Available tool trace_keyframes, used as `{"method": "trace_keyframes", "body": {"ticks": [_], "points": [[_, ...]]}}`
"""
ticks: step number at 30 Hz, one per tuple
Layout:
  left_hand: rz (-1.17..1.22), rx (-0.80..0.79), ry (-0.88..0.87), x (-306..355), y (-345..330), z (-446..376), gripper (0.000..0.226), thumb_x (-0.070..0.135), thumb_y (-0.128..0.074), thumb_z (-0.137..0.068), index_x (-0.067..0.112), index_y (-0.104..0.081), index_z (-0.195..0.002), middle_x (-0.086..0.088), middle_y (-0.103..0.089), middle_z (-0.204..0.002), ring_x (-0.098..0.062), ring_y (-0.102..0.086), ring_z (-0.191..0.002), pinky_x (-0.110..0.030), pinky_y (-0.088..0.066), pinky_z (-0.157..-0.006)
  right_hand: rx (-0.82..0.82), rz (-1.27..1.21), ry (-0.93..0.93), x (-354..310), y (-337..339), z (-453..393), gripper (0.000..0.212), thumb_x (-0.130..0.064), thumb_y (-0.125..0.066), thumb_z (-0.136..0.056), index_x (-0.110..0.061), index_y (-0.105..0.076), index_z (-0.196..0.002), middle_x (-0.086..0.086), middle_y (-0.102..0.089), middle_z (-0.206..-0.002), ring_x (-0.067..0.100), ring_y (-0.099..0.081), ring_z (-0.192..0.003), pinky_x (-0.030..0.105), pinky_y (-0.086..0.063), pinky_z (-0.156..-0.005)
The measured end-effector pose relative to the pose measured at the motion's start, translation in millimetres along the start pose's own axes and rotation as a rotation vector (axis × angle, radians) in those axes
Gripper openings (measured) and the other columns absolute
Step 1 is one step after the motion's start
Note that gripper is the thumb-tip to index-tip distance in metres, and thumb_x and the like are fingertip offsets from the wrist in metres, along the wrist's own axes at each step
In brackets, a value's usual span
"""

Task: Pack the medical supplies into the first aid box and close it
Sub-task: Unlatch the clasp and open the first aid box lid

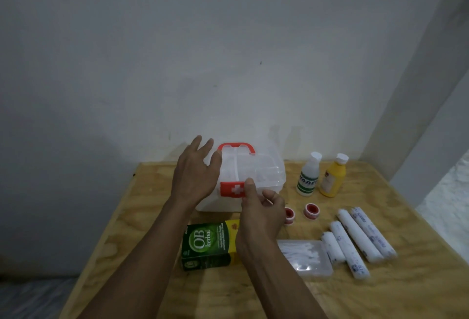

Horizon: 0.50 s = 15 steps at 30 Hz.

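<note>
A clear plastic first aid box (264,174) with a red handle and a red latch (232,189) stands at the back of the wooden table, lid down. My left hand (195,174) hovers open over the box's left side, fingers straight. My right hand (261,212) is at the box's front, its thumb pressed on the latch's right end and its fingers curled below. A green herbal medicine carton (206,245) lies in front of the box. To the right are two red tape rolls (311,210), a white bottle (308,177), a yellow bottle (332,179), several wrapped bandage rolls (360,235) and a clear cotton swab case (307,257).
The plywood table (142,217) stands against a white wall. Its left edge drops to a dark floor, and a wall corner rises at the right. Bare wood shows along the table's front and left.
</note>
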State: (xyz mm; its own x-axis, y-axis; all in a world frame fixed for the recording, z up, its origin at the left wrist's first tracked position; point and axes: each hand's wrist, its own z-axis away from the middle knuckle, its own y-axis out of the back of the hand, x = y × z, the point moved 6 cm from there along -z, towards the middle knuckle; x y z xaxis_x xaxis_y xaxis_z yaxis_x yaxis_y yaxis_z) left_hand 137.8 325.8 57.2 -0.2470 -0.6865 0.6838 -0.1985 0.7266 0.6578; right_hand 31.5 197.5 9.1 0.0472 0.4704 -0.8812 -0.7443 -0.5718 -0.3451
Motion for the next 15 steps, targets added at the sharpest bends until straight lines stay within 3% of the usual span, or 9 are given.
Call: {"method": "trace_keyframes", "body": {"ticks": [4, 7, 11, 15], "points": [[0.020, 0.003, -0.001, 0, 0, 0, 0.048, 0.042, -0.044, -0.099, 0.028, -0.044, -0.144, 0.003, -0.028, -0.159, -0.020, -0.026, -0.146, -0.042, -0.026, -0.115, -0.023, 0.024, 0.102, -8, -2, -3, 0.019, -0.017, -0.074, -0.086, -0.018, -0.055, -0.086, 0.001, -0.061, -0.082, 0.016, -0.061, -0.078, 0.032, -0.057, -0.076], [0.020, 0.009, 0.011, 0, 0, 2, 0.047, 0.042, -0.044, -0.098, 0.028, -0.044, -0.144, 0.003, -0.028, -0.159, -0.020, -0.026, -0.146, -0.043, -0.027, -0.115, -0.063, 0.106, 0.195, -15, -1, -2, 0.019, -0.017, -0.074, -0.086, -0.024, -0.056, -0.087, 0.000, -0.064, -0.087, 0.015, -0.065, -0.082, 0.034, -0.059, -0.079], [0.026, 0.006, 0.010, 2, 0, 2, 0.047, 0.043, -0.044, -0.098, 0.029, -0.044, -0.143, 0.004, -0.028, -0.159, -0.020, -0.026, -0.146, -0.043, -0.028, -0.114, -0.243, 0.345, 0.476, -31, 3, 11, 0.016, -0.027, -0.076, -0.084, -0.027, -0.066, -0.097, -0.008, -0.062, -0.105, 0.003, -0.066, -0.091, 0.013, -0.055, -0.073], [0.012, 0.010, -0.001, 1, 1, 2, 0.047, 0.043, -0.044, -0.098, 0.030, -0.044, -0.144, 0.003, -0.028, -0.159, -0.021, -0.027, -0.146, -0.044, -0.028, -0.114, -0.407, 0.584, 0.778, -47, 0, 9, 0.030, -0.019, -0.080, -0.080, -0.017, -0.072, -0.109, -0.007, -0.062, -0.109, 0.003, -0.064, -0.090, 0.010, -0.053, -0.078]]}}
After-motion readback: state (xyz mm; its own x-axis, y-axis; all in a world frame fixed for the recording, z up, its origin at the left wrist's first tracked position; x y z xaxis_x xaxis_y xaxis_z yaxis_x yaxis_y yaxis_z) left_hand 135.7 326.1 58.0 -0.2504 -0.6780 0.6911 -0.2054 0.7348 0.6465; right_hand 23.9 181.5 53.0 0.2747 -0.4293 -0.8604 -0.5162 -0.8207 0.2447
